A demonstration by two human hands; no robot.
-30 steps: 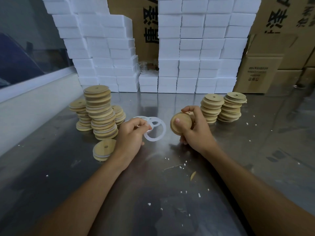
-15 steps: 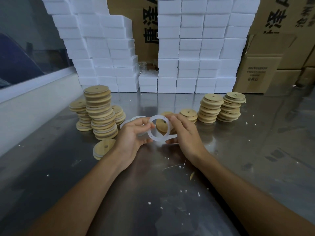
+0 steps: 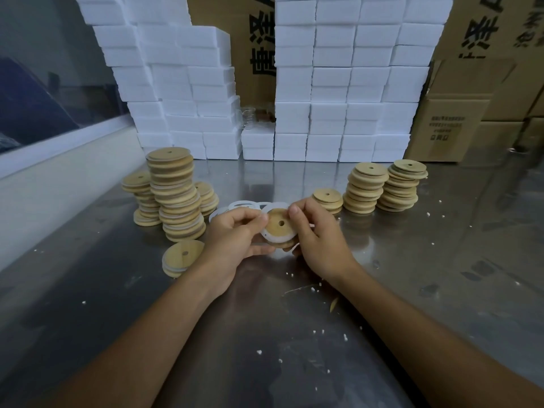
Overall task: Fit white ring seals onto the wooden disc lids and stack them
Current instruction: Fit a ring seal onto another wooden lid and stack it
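A wooden disc lid with a small centre hole is held tilted above the steel table, a white ring seal around its rim. My left hand pinches the lid's left edge and my right hand grips its right edge and the ring. Several loose white ring seals lie on the table just behind my hands. On the left stands a tall stack of lids with seals, and a short sealed pile lies in front of it.
Bare lid stacks stand at the right, with a short pile near my right hand. White foam boxes and cardboard cartons wall off the back. White crumbs dot the steel table.
My right hand brought the lid from the right to the ring in my left hand. The ring, held open in front of the lid before, now sits around the lid's rim.
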